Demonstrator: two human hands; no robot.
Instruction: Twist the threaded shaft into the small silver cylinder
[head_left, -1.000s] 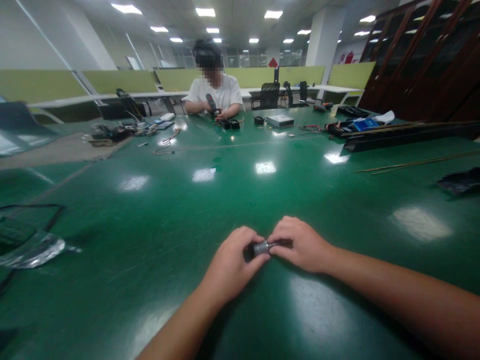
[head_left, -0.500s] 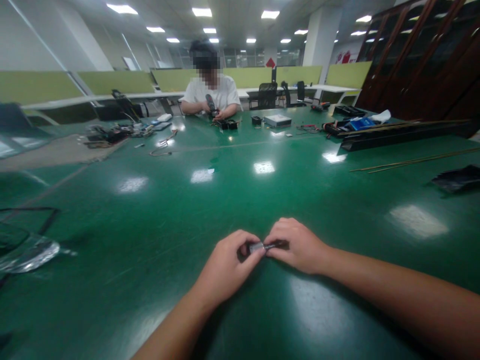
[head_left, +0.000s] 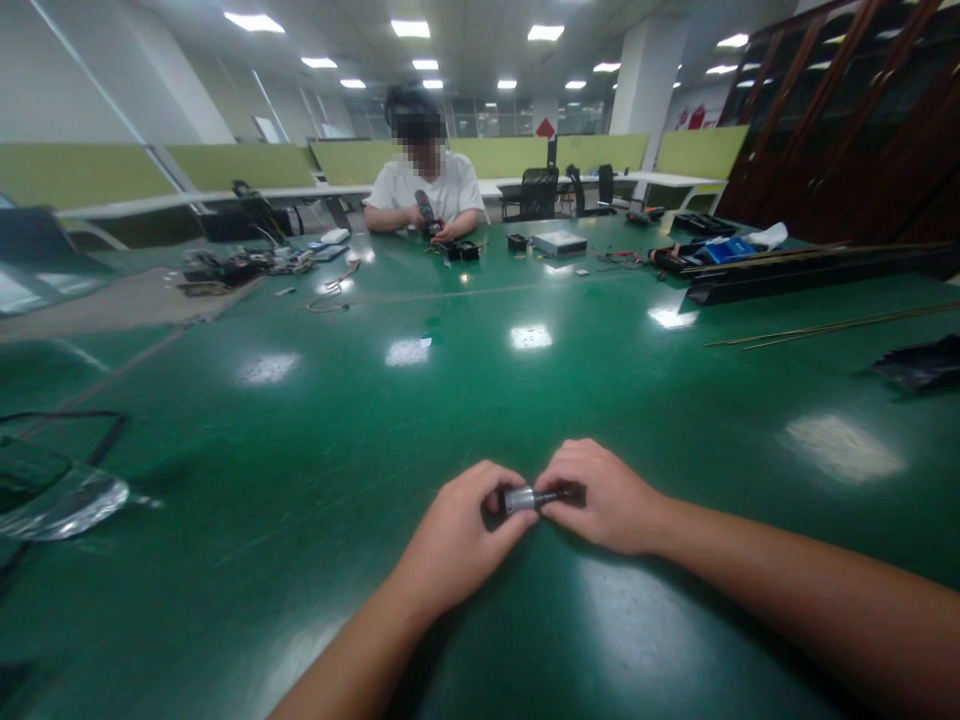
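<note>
Both my hands rest on the green table [head_left: 315,470], close to its near edge. Between them lies a small grey metal cylinder [head_left: 519,498] with a thin dark part sticking out to the right. My left hand [head_left: 457,535] is closed around the cylinder's left end. My right hand [head_left: 600,495] pinches the dark part at its right end. The fingers hide most of the piece.
A person in a white shirt [head_left: 427,190] sits at the far side, handling a dark tool among small parts. Long dark rails [head_left: 810,268] and thin rods lie at the right. A clear plastic bag [head_left: 52,495] lies at the left, a dark bag [head_left: 919,362] at the right edge.
My hands stay together on the small cylinder with only slight shifts. The view has wobbled a little.
</note>
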